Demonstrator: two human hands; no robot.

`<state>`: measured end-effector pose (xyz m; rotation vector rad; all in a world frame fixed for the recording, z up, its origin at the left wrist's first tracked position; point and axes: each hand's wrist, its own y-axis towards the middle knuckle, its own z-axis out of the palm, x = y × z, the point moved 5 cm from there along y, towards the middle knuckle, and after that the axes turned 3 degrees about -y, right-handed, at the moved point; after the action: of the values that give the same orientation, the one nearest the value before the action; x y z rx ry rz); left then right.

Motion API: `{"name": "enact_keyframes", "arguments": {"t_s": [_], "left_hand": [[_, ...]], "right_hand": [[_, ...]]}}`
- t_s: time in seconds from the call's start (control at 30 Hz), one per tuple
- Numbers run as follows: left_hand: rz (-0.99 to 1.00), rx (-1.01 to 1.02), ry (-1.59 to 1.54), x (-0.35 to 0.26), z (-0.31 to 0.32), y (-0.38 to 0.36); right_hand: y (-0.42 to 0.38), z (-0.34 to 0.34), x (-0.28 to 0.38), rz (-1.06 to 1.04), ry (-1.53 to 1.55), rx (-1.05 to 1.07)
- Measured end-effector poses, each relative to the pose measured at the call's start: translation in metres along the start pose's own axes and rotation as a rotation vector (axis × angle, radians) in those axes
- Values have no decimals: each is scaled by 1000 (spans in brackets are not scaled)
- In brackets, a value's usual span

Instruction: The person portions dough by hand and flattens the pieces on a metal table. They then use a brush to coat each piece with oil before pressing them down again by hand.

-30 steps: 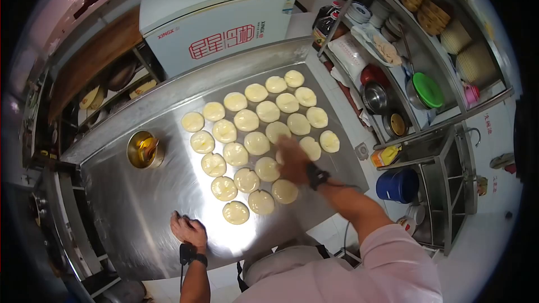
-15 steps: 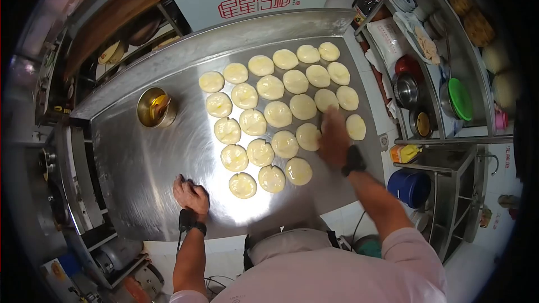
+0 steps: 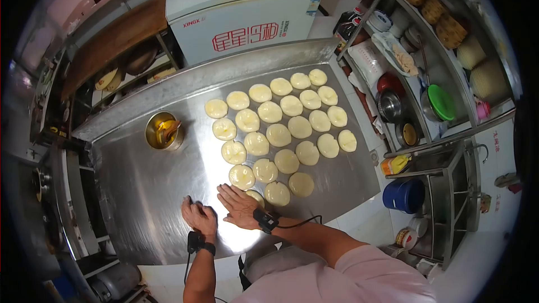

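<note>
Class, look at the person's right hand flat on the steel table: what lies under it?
The right hand lies palm down on a dough round at the near end of the rows; only its far edge shows. How flat it is underneath is hidden. The left hand rests on bare steel table.

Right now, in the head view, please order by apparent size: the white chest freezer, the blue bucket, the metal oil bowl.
1. White chest freezer, largest by far.
2. Blue bucket.
3. Metal oil bowl, close to the bucket in size; fisheye distortion makes this order unsure.

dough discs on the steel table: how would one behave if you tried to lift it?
Dough discs look flat, soft and glossy, so one would probably sag or stretch if lifted. The sheen suggests oil, so likely slippery. The right hand covers one, pressing flat.
</note>
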<state>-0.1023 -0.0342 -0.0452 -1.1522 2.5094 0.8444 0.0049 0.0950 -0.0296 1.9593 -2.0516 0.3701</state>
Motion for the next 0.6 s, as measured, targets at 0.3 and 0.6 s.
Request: {"name": "enact_keyframes", "arguments": {"t_s": [0.3,0.6], "left_hand": [[-191,180,-368,27,-9,-7],[-102,443,-79,12,-53,-19]], "right_hand": [[-82,-98,-196,551,-302,0],[-98,-83,-181,491,-239,-253]]}}
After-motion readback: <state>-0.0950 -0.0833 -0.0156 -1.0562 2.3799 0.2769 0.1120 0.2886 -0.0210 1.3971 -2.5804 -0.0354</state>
